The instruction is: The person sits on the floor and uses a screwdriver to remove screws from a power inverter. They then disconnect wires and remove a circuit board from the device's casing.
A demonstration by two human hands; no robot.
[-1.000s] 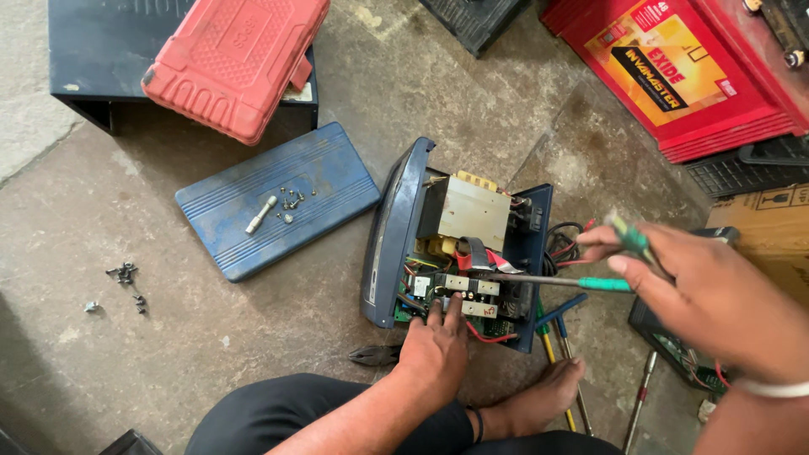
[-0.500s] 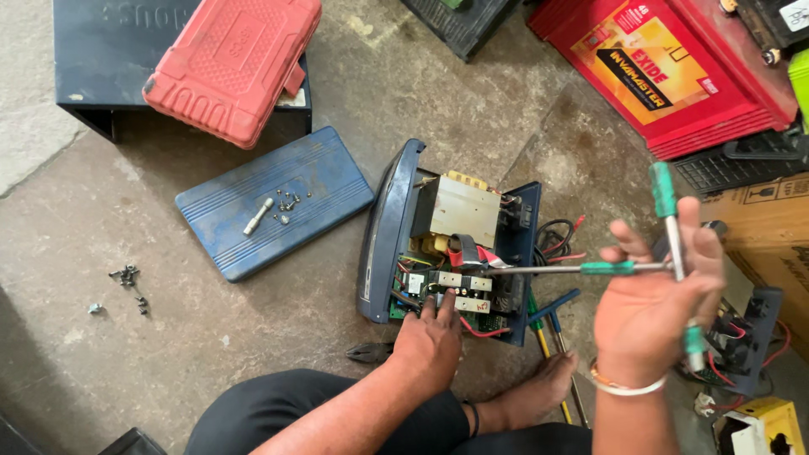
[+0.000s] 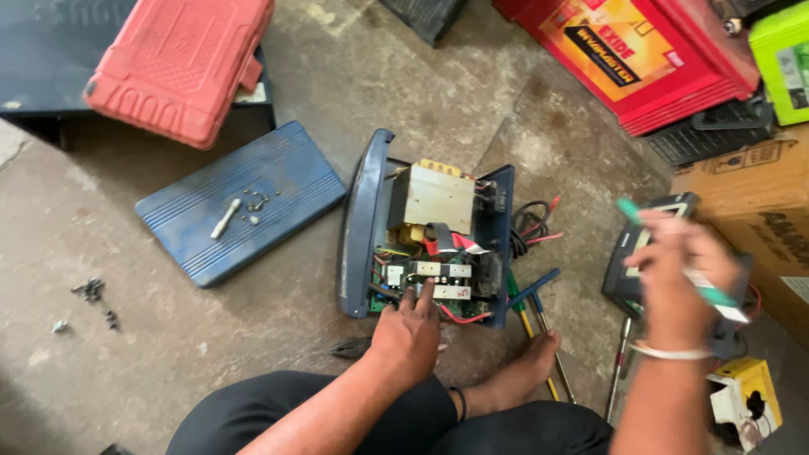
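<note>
The left hand reaches forward from over the person's dark-trousered knee, palm down, its fingers stretched out loosely and its fingertips resting on the near edge of the circuit board inside the opened blue device; it grips nothing. The right hand is raised off to the right, blurred, its fingers curled shut around a green-handled screwdriver whose handle end sticks out above the knuckles; a light band circles that wrist. The device stands on the concrete floor just in front of the person's bare foot, its blue shell open at the top, showing a pale boxy transformer, red and black wires and a green board with white parts. Left of it lies its detached blue cover, turned into a tray holding a whitish bolt and a few small screws. More dark screws lie loose on the floor farther left. A red tool case sits beyond, and a red battery lies at the upper right.
</note>
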